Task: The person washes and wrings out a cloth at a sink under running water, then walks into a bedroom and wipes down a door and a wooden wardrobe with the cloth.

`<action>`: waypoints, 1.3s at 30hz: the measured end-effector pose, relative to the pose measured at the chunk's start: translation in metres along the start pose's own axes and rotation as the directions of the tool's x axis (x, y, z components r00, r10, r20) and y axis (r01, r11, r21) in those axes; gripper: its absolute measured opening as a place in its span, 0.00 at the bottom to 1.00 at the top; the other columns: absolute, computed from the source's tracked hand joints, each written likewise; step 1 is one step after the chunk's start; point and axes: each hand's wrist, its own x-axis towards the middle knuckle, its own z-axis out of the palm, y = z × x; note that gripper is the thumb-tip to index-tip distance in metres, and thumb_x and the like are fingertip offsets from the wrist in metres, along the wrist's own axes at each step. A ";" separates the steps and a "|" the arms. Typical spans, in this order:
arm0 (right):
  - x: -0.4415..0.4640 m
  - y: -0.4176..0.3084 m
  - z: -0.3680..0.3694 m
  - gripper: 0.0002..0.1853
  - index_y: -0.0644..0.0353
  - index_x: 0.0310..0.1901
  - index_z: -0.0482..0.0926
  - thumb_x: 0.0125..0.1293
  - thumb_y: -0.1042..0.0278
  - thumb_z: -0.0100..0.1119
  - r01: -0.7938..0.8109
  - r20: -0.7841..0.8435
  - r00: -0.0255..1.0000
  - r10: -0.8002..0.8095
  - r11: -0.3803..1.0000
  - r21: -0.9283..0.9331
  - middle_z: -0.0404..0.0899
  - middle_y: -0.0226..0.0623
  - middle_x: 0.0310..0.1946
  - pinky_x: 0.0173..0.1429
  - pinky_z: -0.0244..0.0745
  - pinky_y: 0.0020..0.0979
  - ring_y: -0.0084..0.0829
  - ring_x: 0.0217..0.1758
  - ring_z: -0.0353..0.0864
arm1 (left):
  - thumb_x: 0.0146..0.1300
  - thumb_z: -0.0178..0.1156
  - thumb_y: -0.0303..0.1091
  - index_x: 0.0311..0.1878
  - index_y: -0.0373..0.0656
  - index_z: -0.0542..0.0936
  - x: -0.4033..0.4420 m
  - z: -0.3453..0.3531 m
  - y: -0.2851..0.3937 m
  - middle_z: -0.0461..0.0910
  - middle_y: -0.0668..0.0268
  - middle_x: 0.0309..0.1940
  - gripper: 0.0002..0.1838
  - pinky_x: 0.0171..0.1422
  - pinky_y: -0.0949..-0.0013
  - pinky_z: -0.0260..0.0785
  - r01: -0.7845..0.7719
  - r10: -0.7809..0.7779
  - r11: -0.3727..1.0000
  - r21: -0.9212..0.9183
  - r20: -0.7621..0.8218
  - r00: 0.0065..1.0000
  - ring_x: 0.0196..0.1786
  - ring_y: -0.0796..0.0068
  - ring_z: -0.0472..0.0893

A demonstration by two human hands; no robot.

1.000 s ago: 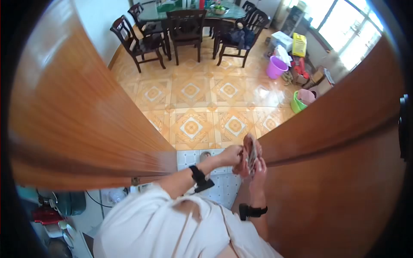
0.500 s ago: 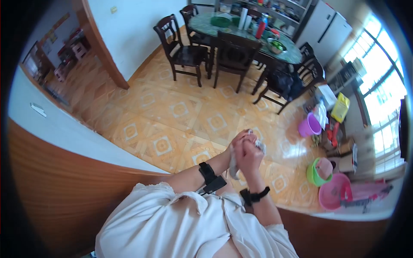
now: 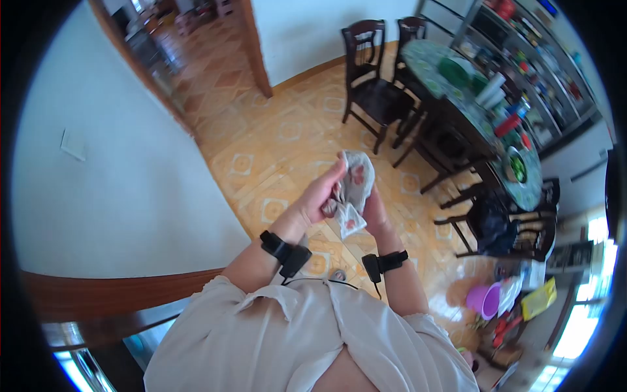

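A white cloth with reddish patches (image 3: 358, 186) is bunched between my two hands, over the tiled floor. My left hand (image 3: 321, 196) grips its left side, with the fingers curled and partly covered by the cloth. On the other side, my right hand (image 3: 375, 210) holds the cloth's right edge, and its fingers are mostly hidden behind it. One corner of the cloth hangs down between the wrists. Each wrist wears a black strap with a small box.
A green-topped table (image 3: 450, 78) with dark chairs (image 3: 379, 98) around it stands at the upper right. A purple bucket (image 3: 483, 300) is at the lower right. A white wall (image 3: 130, 163) runs along the left, and a doorway opens at the upper left.
The view has turned left and moved out past the wooden doors. My hands have moved from pressed together to apart, with the cloth spread more between them.
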 end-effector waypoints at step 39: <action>1.143 0.115 0.552 0.16 0.53 0.48 0.79 0.78 0.49 0.56 0.567 0.598 0.797 0.089 0.231 -0.791 0.86 0.48 0.30 0.39 0.79 0.48 0.54 0.34 0.88 | 0.77 0.63 0.42 0.58 0.44 0.79 0.179 -0.560 0.964 0.83 0.70 0.43 0.15 0.47 0.72 0.77 -0.450 0.736 0.622 0.641 -0.675 0.056 0.43 0.80 0.82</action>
